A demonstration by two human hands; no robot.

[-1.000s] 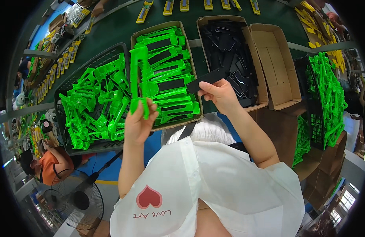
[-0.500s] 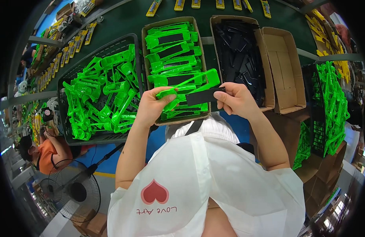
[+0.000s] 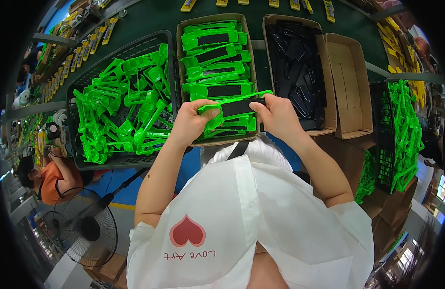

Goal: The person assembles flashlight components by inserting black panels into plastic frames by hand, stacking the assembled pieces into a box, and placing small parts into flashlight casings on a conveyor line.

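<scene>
1. The left hand [image 3: 191, 121] is closed on the left end of a green plastic frame [image 3: 213, 119], thumb on top.
2. The right hand [image 3: 279, 117] pinches a flat black panel [image 3: 236, 109] near its right end; the panel lies along the frame, but whether it is fully seated cannot be told.
3. Both pieces are held above the near part of a cardboard box [image 3: 252, 58], where green frames with black panels lie stacked in a column.
4. Left of it, a dark basket [image 3: 171, 53] holds loose green parts [image 3: 131, 101] in a jumble.
5. Right of it, a second box [image 3: 327, 82] holds loose black panels [image 3: 294, 58], with an open carton [image 3: 350, 82] just beside it.
6. Yellow pieces [image 3: 330, 12] lie farther back on the green table [image 3: 140, 19].
</scene>
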